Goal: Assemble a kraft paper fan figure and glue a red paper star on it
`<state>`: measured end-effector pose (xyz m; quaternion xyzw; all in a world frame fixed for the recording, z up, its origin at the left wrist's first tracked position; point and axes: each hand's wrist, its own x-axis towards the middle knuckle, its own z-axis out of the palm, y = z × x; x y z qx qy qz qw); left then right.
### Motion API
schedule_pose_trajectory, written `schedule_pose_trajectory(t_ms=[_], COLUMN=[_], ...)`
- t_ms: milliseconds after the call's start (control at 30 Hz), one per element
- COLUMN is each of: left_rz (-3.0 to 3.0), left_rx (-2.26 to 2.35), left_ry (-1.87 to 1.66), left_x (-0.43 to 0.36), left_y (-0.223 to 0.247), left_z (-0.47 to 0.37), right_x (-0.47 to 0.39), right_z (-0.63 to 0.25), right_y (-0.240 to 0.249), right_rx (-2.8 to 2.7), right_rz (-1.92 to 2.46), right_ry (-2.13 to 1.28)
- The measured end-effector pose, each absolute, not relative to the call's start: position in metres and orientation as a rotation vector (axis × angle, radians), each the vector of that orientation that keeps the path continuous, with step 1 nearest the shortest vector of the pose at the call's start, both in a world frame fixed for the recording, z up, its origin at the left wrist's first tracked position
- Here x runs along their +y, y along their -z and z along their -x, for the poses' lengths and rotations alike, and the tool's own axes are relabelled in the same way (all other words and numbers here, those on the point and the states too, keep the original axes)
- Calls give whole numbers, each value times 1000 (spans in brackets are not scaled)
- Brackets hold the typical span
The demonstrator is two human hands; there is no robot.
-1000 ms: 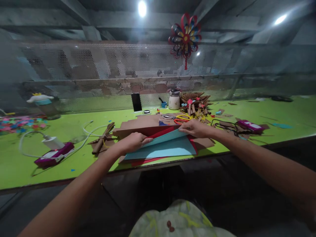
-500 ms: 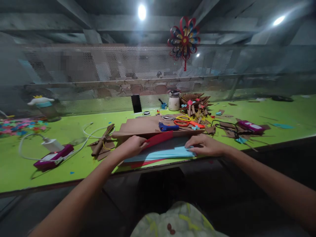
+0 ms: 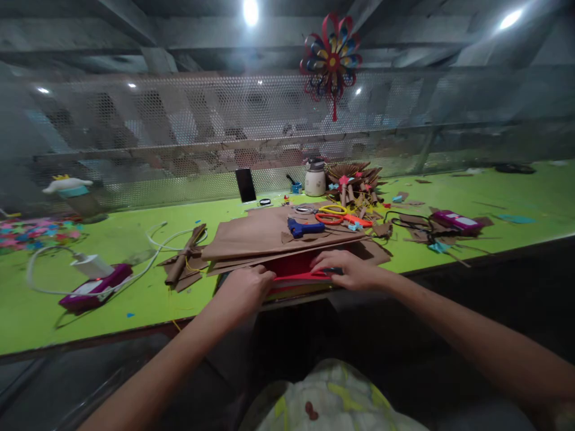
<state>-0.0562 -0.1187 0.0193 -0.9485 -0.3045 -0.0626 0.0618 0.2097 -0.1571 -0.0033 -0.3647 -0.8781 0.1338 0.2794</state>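
Observation:
Red paper (image 3: 291, 264) lies under the front edge of a stack of brown paper sheets (image 3: 251, 233) at the table's front edge. My left hand (image 3: 251, 286) pinches the left part of the red paper, fingers closed. On the right, my right hand (image 3: 345, 269) has its fingers bent round the red paper's right part. A blue glue gun (image 3: 305, 227) rests on the brown sheets, beside scissors with orange handles (image 3: 330, 219) and scissors with yellow handles (image 3: 333, 209).
A rolled brown paper piece (image 3: 182, 263), a white cable and a purple power strip (image 3: 96, 287) are at left. Behind stand a phone (image 3: 245, 185), a white jar (image 3: 315, 179) and brown paper crafts (image 3: 354, 182). Another purple power strip (image 3: 457, 221) lies right.
The light blue paper between my hands is out of sight, and the red paper now spans them. The brown sheets' front edge sits lower and nearer. My right hand has moved slightly left.

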Motion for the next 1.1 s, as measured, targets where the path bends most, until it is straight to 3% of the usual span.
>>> schedule_pose_trajectory(t_ms=[400, 667, 1100], left_rz=[2545, 2802, 3061], left_rx=[-978, -722, -1165], left_ry=[239, 516, 906], left_x=[-128, -128, -145], left_y=[-6, -2, 3], left_z=[59, 77, 105], right_x=[-189, -202, -210], right_z=[-175, -192, -200], right_y=[43, 37, 33], right_rx=[-1920, -2028, -1947], right_rz=[1265, 1171, 1109], right_ry=[52, 13, -185])
